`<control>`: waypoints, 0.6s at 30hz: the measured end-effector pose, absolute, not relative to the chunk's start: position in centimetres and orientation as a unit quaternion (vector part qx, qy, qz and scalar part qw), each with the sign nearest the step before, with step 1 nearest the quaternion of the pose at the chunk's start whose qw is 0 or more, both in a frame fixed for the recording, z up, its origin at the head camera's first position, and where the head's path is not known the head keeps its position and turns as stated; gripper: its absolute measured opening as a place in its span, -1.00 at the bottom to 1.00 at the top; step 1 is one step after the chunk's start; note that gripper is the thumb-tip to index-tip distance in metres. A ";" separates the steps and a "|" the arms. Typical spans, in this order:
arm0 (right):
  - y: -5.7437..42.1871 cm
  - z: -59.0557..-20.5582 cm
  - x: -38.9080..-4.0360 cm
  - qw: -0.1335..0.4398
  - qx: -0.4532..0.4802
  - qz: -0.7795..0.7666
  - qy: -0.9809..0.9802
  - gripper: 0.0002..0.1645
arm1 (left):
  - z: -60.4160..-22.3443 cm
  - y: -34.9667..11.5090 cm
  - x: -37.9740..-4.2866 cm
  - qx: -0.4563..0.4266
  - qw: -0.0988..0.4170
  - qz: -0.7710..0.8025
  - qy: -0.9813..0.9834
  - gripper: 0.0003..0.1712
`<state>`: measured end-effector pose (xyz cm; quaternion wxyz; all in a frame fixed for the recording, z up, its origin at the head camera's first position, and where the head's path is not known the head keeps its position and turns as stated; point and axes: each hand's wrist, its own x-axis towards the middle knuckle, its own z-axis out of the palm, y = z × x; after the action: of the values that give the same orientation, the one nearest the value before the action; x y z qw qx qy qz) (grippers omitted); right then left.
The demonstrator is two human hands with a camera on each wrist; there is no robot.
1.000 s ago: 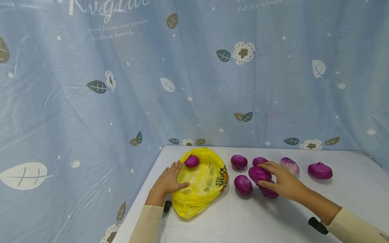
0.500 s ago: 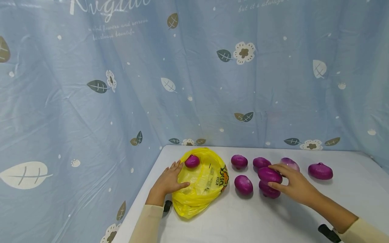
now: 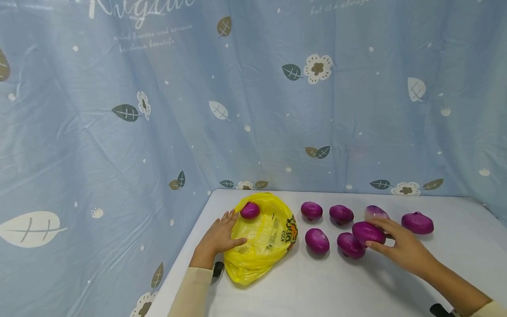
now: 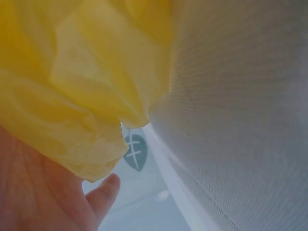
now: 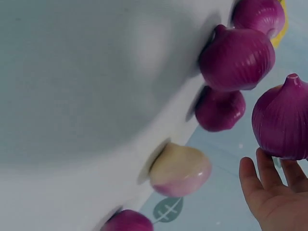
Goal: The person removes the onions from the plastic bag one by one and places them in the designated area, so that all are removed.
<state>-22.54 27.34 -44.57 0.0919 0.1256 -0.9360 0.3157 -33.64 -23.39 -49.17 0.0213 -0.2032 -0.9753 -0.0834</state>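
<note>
My right hand (image 3: 405,246) holds a red onion (image 3: 368,234) between thumb and fingers, above the table. In the right wrist view that onion (image 5: 284,120) is at the right edge, fingers beneath it. Just left of it in the head view lies another red onion (image 3: 350,245), partly overlapped. My left hand (image 3: 219,234) rests with spread, straight fingers along the left side of a yellow plastic bag (image 3: 253,268). One red onion (image 3: 250,210) lies at the bag's far end. The left wrist view shows the bag's crumpled film (image 4: 86,86) beside the palm.
More red onions lie on the white table (image 3: 309,290): one at the back (image 3: 311,211), others near the middle and far right (image 3: 417,223). A paler purple-and-white onion (image 3: 375,213) sits behind the held one. A blue printed curtain (image 3: 253,110) hangs behind and left.
My right hand has carried the held onion to the right, from over the middle onions to beside the pale one. My left hand and the bag have stayed put.
</note>
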 end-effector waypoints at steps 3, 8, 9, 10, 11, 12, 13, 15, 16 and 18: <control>27.9 -44.8 -22.2 0.096 0.122 0.317 -0.936 -0.12 | -49.2 -23.4 -33.6 -0.204 0.022 -0.082 -0.975 0.11; 28.7 -45.1 -21.7 0.095 0.106 0.310 -0.940 -0.09 | -49.2 -23.4 -33.6 -0.205 0.022 -0.088 -0.975 0.10; 28.9 -45.3 -21.7 0.096 0.102 0.309 -0.941 -0.09 | -49.2 -23.4 -33.6 -0.205 0.022 -0.088 -0.975 0.10; 29.1 -45.4 -21.6 0.096 0.099 0.307 -0.942 -0.08 | -49.2 -23.4 -33.6 -0.205 0.022 -0.088 -0.975 0.10; 29.2 -45.5 -21.5 0.093 0.095 0.307 -0.942 -0.07 | -49.3 -23.5 -33.7 -0.204 0.022 -0.088 -0.975 0.10; 29.4 -45.6 -21.5 0.092 0.092 0.307 -0.943 -0.07 | -49.3 -23.5 -33.7 -0.204 0.021 -0.086 -0.975 0.11; 29.5 -45.7 -21.4 0.091 0.087 0.307 -0.944 -0.06 | -49.4 -23.5 -33.7 -0.203 0.021 -0.085 -0.975 0.11; 29.8 -45.9 -21.4 0.084 0.081 0.308 -0.944 -0.04 | -49.5 -23.5 -33.8 -0.203 0.022 -0.085 -0.975 0.11; 29.9 -46.0 -21.3 0.079 0.079 0.309 -0.944 -0.03 | -49.5 -23.5 -33.8 -0.203 0.022 -0.083 -0.975 0.11; 30.2 -46.2 -21.3 0.069 0.074 0.310 -0.945 -0.01 | -49.5 -23.4 -33.9 -0.201 0.021 -0.082 -0.976 0.11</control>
<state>-21.30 30.17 -46.20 0.0686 0.0736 -0.9455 0.3098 -33.86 -23.44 -49.53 0.0211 -0.2014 -0.9758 -0.0822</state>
